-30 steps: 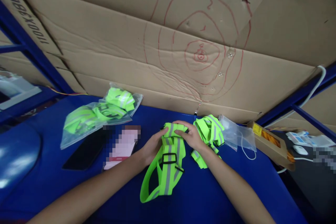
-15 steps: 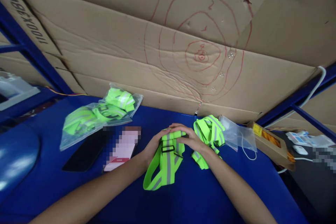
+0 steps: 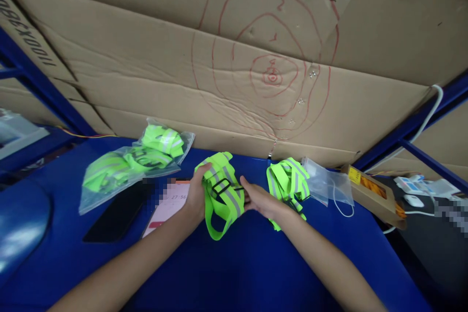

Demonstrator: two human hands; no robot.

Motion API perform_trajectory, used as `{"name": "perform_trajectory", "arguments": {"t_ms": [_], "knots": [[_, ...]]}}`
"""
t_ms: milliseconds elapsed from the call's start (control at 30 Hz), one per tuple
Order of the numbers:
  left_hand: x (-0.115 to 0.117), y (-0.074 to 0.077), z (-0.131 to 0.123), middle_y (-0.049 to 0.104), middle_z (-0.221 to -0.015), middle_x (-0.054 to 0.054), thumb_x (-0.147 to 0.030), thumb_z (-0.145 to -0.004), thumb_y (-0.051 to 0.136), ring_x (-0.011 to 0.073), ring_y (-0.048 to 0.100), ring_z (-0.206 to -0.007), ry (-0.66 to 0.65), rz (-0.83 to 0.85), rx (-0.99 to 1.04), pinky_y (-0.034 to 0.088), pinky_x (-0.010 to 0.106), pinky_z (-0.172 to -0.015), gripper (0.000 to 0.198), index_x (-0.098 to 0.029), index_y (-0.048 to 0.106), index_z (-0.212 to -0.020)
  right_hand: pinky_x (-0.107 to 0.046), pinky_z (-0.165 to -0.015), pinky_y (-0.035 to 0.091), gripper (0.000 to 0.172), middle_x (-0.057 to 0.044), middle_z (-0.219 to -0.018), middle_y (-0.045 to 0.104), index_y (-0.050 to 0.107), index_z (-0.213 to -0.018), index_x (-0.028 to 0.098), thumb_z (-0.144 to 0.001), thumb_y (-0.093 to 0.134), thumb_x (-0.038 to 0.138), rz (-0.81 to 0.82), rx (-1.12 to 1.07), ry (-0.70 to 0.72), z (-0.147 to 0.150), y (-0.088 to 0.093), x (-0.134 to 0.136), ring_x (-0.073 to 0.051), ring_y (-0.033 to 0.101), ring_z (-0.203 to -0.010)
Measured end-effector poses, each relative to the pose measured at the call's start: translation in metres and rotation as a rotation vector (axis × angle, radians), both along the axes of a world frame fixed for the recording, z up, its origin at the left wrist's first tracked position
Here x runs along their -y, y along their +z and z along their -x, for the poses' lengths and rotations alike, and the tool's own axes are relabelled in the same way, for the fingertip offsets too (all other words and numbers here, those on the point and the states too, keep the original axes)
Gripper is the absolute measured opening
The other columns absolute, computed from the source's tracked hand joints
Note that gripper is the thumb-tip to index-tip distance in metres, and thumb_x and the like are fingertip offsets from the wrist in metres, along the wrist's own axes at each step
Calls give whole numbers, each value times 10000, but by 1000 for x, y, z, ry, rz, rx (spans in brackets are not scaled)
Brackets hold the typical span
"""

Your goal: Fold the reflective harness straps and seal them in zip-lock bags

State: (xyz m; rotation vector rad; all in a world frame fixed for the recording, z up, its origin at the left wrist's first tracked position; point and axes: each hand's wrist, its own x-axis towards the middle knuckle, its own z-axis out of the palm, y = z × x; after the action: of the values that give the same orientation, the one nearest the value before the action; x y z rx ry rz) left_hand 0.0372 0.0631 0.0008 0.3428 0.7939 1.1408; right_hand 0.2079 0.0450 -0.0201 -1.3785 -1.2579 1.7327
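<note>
A folded neon-green strap bundle with grey reflective stripes and a black buckle is held between both hands above the blue table. My left hand grips its left side, the thumb over the top. On the right edge, my right hand pinches the bundle, with some fingers hidden behind it. A loop of strap hangs from the bottom. Just right of my right hand lies a second green strap bundle, partly behind the wrist.
Clear bags with green straps lie at the back left, near a black flat object and a phone. An empty clear bag and a cardboard box are at the right. Cardboard stands behind.
The held bundle has been lifted and turned, its buckle now tilted. My left hand has moved to its left side and my right hand lower on its right edge. The view has shifted slightly.
</note>
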Motion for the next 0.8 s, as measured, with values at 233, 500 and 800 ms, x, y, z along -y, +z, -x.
{"name": "perform_trajectory", "arguments": {"t_ms": [233,500,800], "knots": [[-5,0,7,746,-752,98,-481,-706,682,302,719,-670,-8,62,-37,612,419,-628,406,-131,718,-909,-462,-765,601,687,-61,-670,637,639,-953,141,-1047,128,591,471,-427,-107,25,-16,11,-211,679,-668],[-3,2,4,748,-731,64,-433,-727,681,276,706,-639,59,-71,-34,585,357,-568,380,-136,737,-958,-376,-790,579,301,-109,-974,735,701,-1048,129,-927,530,345,419,-477,222,46,-14,35,-211,716,-857],[-8,8,11,707,-689,21,-379,-721,719,194,653,-580,43,-128,-8,562,292,-578,253,-152,685,-827,-238,-562,435,219,34,-677,617,653,-842,181,-669,745,278,24,-184,-45,38,-24,28,-118,535,-586]]}}
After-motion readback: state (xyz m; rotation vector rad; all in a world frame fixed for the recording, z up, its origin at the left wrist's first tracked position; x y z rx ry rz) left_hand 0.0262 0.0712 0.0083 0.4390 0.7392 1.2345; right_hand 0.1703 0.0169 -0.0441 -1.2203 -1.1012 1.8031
